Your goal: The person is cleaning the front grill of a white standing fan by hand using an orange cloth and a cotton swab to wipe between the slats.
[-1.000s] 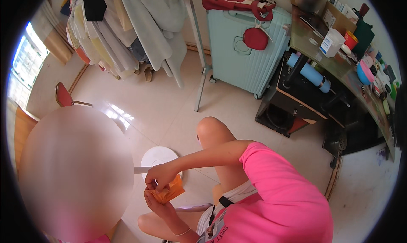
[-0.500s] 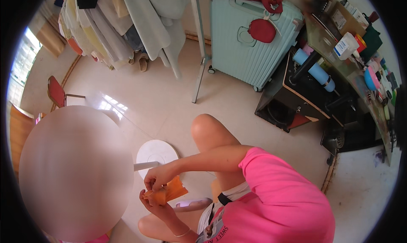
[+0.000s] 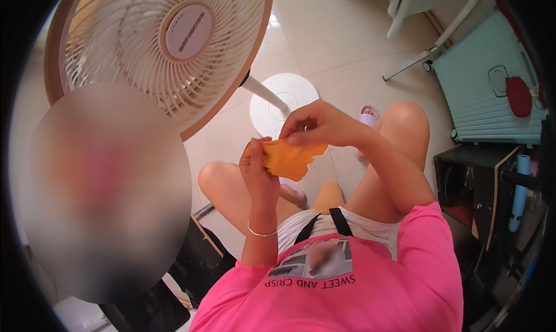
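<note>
Orange sheet (image 3: 292,159) rose in view; left fingers (image 3: 255,152) clamp its side, right fingers (image 3: 301,137) its top.

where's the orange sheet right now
In the head view, the orange sheet is near the centre, held by the left hand and right hand, below the round white fan base.

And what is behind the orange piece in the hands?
Past the ragged edge of the orange piece, pale floor shows, and just below it in the picture, a slippered foot. What the piece itself covers cannot be seen.
</note>
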Demonstrator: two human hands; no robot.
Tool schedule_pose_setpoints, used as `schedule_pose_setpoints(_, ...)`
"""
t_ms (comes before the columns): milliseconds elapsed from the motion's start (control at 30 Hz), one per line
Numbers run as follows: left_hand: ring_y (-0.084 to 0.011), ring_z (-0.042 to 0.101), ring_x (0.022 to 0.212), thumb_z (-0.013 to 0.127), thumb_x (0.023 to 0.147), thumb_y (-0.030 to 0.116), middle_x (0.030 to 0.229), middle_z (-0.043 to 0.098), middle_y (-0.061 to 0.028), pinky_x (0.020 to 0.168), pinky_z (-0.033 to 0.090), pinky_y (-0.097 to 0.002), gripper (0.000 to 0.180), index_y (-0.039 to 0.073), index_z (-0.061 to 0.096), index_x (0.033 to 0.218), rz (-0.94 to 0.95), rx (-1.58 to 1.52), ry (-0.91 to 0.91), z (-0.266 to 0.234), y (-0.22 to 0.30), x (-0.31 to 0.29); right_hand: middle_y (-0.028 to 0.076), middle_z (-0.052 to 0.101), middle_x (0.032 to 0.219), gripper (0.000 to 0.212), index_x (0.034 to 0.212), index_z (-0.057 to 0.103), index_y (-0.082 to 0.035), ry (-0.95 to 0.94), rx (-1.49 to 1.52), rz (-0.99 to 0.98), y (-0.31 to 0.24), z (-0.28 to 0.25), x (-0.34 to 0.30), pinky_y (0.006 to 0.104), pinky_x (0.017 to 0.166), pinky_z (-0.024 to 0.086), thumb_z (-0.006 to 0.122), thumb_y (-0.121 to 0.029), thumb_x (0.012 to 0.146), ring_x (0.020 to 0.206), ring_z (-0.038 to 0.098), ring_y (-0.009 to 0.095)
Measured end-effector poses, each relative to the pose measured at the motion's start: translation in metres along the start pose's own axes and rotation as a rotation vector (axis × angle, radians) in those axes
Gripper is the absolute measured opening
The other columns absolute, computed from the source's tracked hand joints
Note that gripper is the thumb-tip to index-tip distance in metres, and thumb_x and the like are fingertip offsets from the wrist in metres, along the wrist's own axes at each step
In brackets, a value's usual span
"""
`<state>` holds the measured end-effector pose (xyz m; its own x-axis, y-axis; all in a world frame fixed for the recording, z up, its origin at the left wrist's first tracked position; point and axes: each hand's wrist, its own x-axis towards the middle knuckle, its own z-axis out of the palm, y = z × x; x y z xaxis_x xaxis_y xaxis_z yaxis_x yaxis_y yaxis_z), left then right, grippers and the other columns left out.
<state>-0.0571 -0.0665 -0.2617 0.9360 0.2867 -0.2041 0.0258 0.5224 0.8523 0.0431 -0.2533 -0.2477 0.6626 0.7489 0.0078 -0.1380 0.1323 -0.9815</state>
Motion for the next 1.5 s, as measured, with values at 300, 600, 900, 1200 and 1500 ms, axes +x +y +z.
schedule_pose_setpoints(300,-0.0101,0.062,0.086,0.061,0.101,0.018,0.099,0.065,-0.0057,0.078,0.052,-0.0242,0.018,0.0,0.064,0.104,0.048,0.027,0.001,0.014,-0.002,-0.008,0.004,0.07,0.081,0.024,0.112,0.069,-0.003,0.029,0.049,0.0,-0.001,0.007,-0.01,0.0221,0.073,0.05,0.069,-0.01,0.09,0.075,0.063,0.007)
schedule_pose_setpoints(600,-0.0061,0.057,0.082,0.062,0.099,0.014,0.09,0.063,0.0005,0.074,0.046,-0.0204,0.01,0.005,0.062,0.097,0.155,0.417,-0.067,0.021,-0.012,-0.015,0.005,0.07,0.081,0.017,0.106,0.072,-0.002,0.255,-0.259,-0.141,-0.001,0.018,-0.014,0.0234,0.068,0.05,0.067,-0.008,0.091,0.074,0.062,0.008)
schedule_pose_setpoints(900,-0.0087,0.059,0.085,0.061,0.098,0.016,0.09,0.064,-0.0026,0.078,0.046,-0.0223,0.033,0.002,0.056,0.128,0.303,0.714,-0.15,0.031,0.0,-0.015,0.009,0.066,0.078,0.01,0.093,0.073,-0.006,0.381,-0.488,-0.478,-0.014,0.015,-0.007,0.0365,0.065,0.05,0.065,-0.006,0.086,0.069,0.063,0.027)
schedule_pose_setpoints(1200,-0.0094,0.064,0.08,0.07,0.09,-0.001,0.087,0.07,-0.0036,0.072,0.049,-0.0211,0.007,-0.002,0.071,0.096,0.719,0.993,-0.074,0.043,0.039,-0.007,0.007,0.069,0.081,0.012,0.097,0.074,-0.004,0.238,-0.439,-0.358,-0.018,0.019,-0.007,0.0283,0.066,0.051,0.072,-0.004,0.085,0.071,0.065,0.017)
schedule_pose_setpoints(1500,-0.0141,0.067,0.076,0.072,0.09,0.008,0.086,0.071,-0.0099,0.074,0.053,-0.0237,0.014,-0.004,0.069,0.097,0.564,0.423,0.045,0.052,0.057,-0.023,0.004,0.069,0.086,0.006,0.093,0.071,0.0,0.127,0.171,-0.333,-0.052,0.032,0.0,0.0244,0.072,0.051,0.072,-0.003,0.087,0.081,0.063,0.009)
